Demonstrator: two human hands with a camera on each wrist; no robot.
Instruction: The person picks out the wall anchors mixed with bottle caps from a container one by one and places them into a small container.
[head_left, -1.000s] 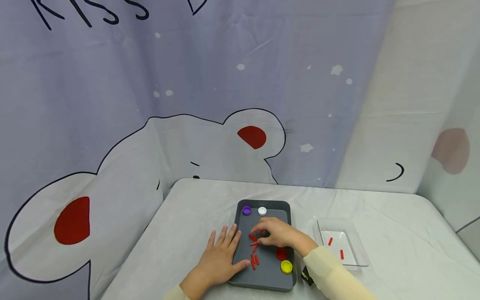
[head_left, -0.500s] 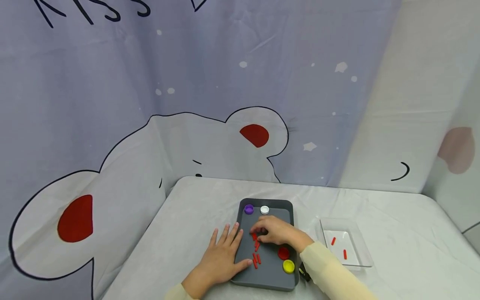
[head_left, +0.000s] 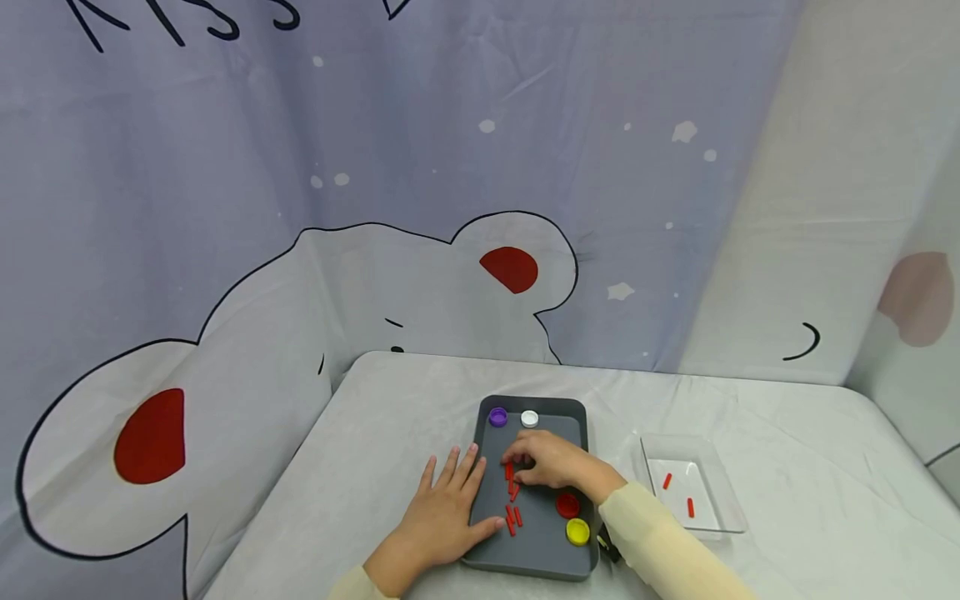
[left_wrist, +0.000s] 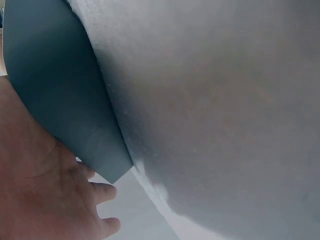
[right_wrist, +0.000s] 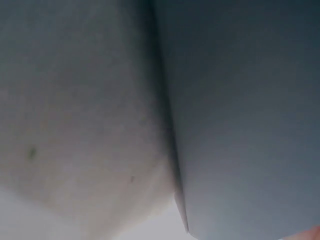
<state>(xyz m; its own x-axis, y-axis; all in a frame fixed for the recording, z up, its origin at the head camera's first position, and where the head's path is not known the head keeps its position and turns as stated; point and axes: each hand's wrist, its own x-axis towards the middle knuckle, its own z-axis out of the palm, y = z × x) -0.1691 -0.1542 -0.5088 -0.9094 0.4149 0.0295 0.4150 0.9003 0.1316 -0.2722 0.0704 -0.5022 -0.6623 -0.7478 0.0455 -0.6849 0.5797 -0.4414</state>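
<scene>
A dark grey tray (head_left: pixel 540 550) lies on the white-covered table. Inside it, several short red sticks (head_left: pixel 511 521) form a loose line left of centre. My right hand (head_left: pixel 555 461) reaches in from the right, its thumb and index finger curled around a red stick (head_left: pixel 509 472) at the far end of that line. My left hand (head_left: pixel 438 517) is spread flat over the tray's left rim, fingers straight. The left wrist view shows the palm (left_wrist: pixel 45 185) against the tray's outer wall (left_wrist: pixel 65 90). Only the tray wall (right_wrist: pixel 240 120) and a sliver of hand appear in the right wrist view.
A purple cap (head_left: pixel 498 417) and a white cap (head_left: pixel 529 418) sit at the tray's far end. A red cap (head_left: pixel 567 505) and a yellow cap (head_left: pixel 577 532) sit near right. A clear box (head_left: pixel 723 500) with two red sticks stands to the right.
The far red sticks, crossed at angles before, now lie more in line under my right fingers. My right hand has shifted only slightly, and the left stays in place.
</scene>
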